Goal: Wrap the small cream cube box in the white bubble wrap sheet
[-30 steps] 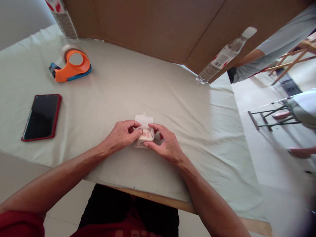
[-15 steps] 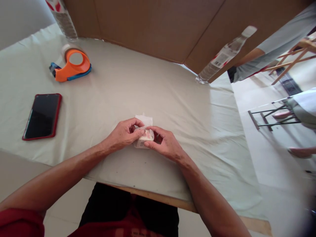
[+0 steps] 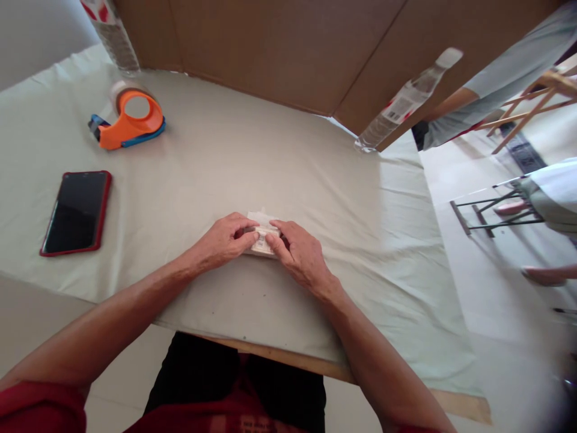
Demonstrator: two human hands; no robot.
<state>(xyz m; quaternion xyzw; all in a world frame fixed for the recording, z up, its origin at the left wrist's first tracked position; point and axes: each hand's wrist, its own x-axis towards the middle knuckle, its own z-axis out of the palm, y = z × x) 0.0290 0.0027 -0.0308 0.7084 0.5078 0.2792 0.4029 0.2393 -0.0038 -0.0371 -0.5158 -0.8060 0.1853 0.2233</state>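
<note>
A small whitish box [image 3: 262, 245] with faint print lies near the front of the cloth-covered table, between my two hands. My left hand [image 3: 228, 239] grips its left end, thumb on the top face and fingers behind. On the right end, my right hand [image 3: 297, 248] is closed the same way, its thumb close to the left one. Just behind the box a white paper-like piece [image 3: 261, 217] shows; whether it is joined to the box I cannot tell. Fingers cover both ends of the box.
An orange and blue tape dispenser [image 3: 135, 120] and a red-cased phone [image 3: 76, 211] lie on the left. A brown cardboard panel [image 3: 270, 54] stands at the back, with water bottles [image 3: 408, 102] [image 3: 117, 45] by its ends. People and a folding stool [image 3: 500, 207] are at right.
The box has tipped, so a different printed face shows on top. Both thumbs have shifted onto that face, and my right hand has changed its hold.
</note>
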